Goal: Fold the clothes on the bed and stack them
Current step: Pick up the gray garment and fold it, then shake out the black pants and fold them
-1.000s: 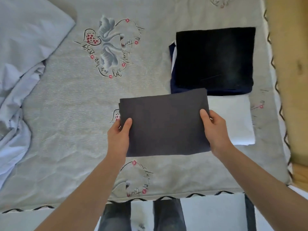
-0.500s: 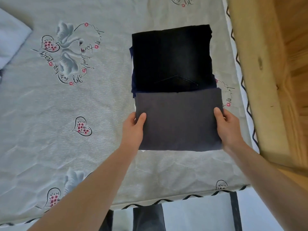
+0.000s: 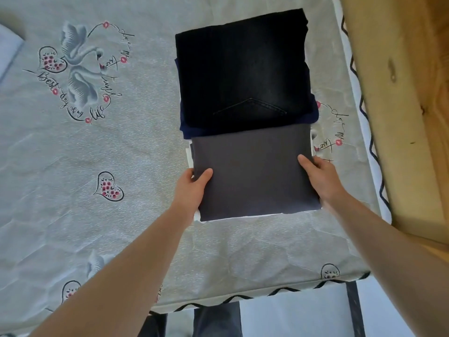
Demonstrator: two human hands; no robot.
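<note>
A folded dark grey garment (image 3: pixel 255 171) lies on top of a folded white garment (image 3: pixel 197 217), of which only thin edges show at the left and bottom. My left hand (image 3: pixel 193 188) holds the grey garment's left edge, thumb on top. My right hand (image 3: pixel 319 175) holds its right edge the same way. Just behind sits a second stack: folded black jeans (image 3: pixel 243 74) over a navy garment (image 3: pixel 188 133).
The bed (image 3: pixel 85 154) carries a grey sheet printed with swans and hearts. A wooden bed frame (image 3: pixel 393 93) runs along the right side. A pale blue cloth (image 3: pixel 7 49) shows at the far left edge. My legs stand at the bed's front edge.
Both hands carried the grey garment to the right and set it down over the white garment. The view shifted right, so the pale blue cloth is almost out of sight.
</note>
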